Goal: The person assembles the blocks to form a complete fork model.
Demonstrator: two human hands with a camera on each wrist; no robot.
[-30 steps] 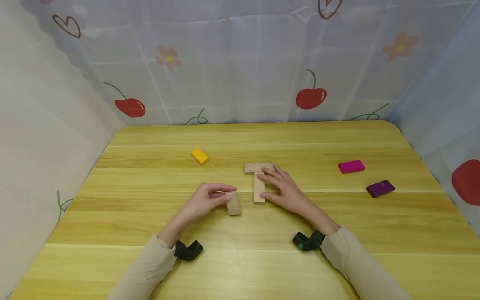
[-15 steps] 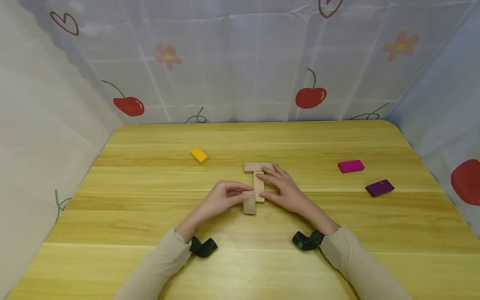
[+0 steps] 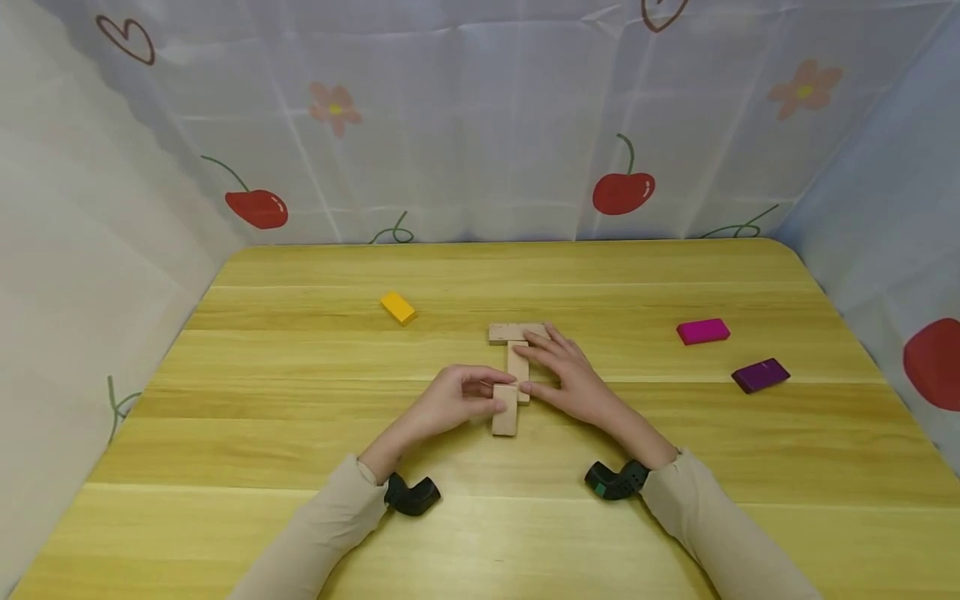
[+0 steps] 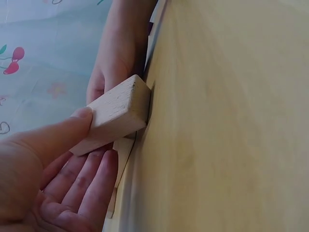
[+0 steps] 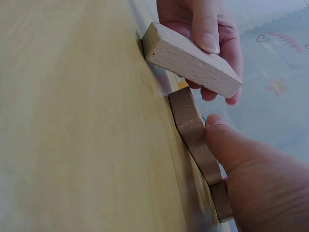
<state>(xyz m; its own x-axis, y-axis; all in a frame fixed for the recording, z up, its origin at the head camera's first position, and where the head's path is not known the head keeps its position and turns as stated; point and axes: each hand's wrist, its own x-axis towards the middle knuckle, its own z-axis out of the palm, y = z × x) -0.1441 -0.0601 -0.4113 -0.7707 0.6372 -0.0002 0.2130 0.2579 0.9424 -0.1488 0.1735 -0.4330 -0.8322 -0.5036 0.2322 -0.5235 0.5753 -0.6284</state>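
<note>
My left hand (image 3: 453,402) pinches a plain wooden block (image 3: 506,418) between thumb and fingers. The right wrist view shows this held block (image 5: 193,63) tilted, its lower end close to the tabletop and the other end raised. In the head view it overlaps the near end of a second plain block (image 3: 517,360), which lies lengthwise. Beyond that one, a third plain block (image 3: 506,334) lies crosswise, so the two form a T. My right hand (image 3: 568,379) rests at them, thumb against the lengthwise block's side, fingers spread over it and the right end of the crosswise one.
A yellow block (image 3: 397,308) lies at the back left of the wooden table (image 3: 300,333). To the right are a magenta block (image 3: 702,332) and a dark purple block (image 3: 761,376). A printed curtain (image 3: 465,133) hangs behind the table's far edge.
My left hand has carried its block to the right, up to the lengthwise block's near end, and the block's tilt has changed. The right hand has stayed in place.
</note>
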